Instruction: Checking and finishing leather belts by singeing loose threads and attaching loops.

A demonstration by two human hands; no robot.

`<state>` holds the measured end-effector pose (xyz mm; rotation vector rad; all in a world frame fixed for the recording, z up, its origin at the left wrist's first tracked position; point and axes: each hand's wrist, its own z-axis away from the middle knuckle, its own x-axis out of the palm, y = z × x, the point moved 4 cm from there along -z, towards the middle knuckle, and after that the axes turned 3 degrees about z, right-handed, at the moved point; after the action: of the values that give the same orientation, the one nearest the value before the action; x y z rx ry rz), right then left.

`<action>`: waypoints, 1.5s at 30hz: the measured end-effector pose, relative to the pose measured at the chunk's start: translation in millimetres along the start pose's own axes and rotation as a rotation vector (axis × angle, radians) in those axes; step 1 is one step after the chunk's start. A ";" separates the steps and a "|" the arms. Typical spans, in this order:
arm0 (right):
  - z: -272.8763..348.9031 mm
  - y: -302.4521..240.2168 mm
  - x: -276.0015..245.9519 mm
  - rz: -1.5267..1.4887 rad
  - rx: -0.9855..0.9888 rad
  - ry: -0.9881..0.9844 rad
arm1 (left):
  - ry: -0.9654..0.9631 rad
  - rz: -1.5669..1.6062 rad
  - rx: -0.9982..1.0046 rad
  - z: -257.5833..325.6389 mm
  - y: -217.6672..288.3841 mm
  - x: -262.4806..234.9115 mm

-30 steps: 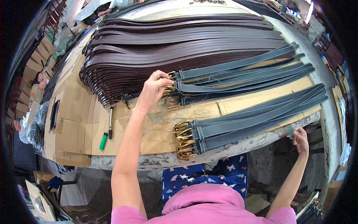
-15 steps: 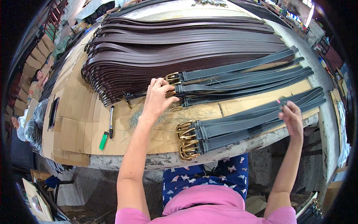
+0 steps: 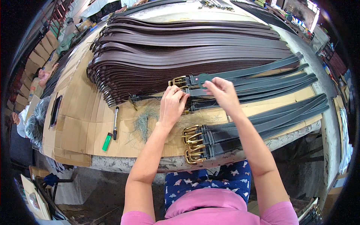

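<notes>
Green lighter (image 3: 107, 142), black pen (image 3: 115, 123) on flat cardboard (image 3: 78, 123) covering bench; tangled thread pile (image 3: 144, 122) beside; left hand (image 3: 173, 104) fingers curled, pinching grey leather belt (image 3: 240, 84) near brass buckle (image 3: 177, 81); right hand (image 3: 221, 91) fingers pinching same belt; glossy brown belts (image 3: 187, 48) fanned behind

pen (image 3: 116, 122) and lighter (image 3: 107, 141) left of buckled belts (image 3: 240, 131) — on cardboard (image 3: 77, 127).

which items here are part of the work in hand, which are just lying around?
In hand:
- left hand and right hand on the dark grey belts
- finished grey belt bundle

Lying about:
- green lighter
- black pen
- thread scraps
- brown belt pile
</notes>
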<state>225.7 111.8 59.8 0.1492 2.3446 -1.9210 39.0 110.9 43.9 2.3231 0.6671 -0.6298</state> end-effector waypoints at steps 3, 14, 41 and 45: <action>-0.5 11.0 24.0 0.199 -0.066 0.088 | 0.004 0.014 -0.008 4.2 -5.4 -4.2; 9.1 19.1 42.5 0.380 -0.220 0.021 | -0.003 0.216 -0.270 6.0 -14.0 -8.0; 10.2 19.0 41.7 0.419 -0.317 0.022 | 0.044 0.237 -0.293 2.2 -9.5 -4.1; 4.5 16.5 36.6 0.273 -0.198 -0.003 | 0.065 0.236 -0.326 3.6 -6.2 -12.6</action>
<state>192.0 111.0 37.6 0.4237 2.3518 -1.5560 24.8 108.9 46.0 2.0810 0.4740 -0.3121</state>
